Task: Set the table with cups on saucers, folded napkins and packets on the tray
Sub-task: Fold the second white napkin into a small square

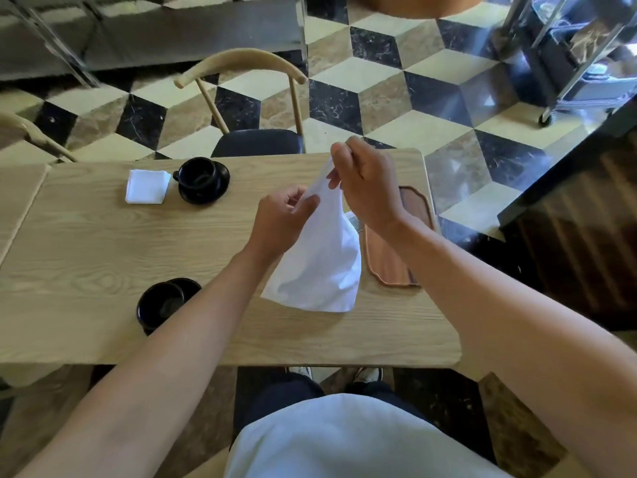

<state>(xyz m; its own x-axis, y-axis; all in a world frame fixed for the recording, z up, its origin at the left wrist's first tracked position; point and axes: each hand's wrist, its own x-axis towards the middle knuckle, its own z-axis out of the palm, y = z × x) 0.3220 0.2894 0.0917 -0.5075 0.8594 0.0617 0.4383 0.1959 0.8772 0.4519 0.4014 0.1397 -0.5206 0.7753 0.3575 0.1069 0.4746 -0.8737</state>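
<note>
White napkin held up over the table, hem brushing it. Right hand pinches the top corner, left hand pinches lower down, likely lining up a fold. Tray sits just behind, partly hidden. Folded napkin beside far cup; near cup needs one.
</note>
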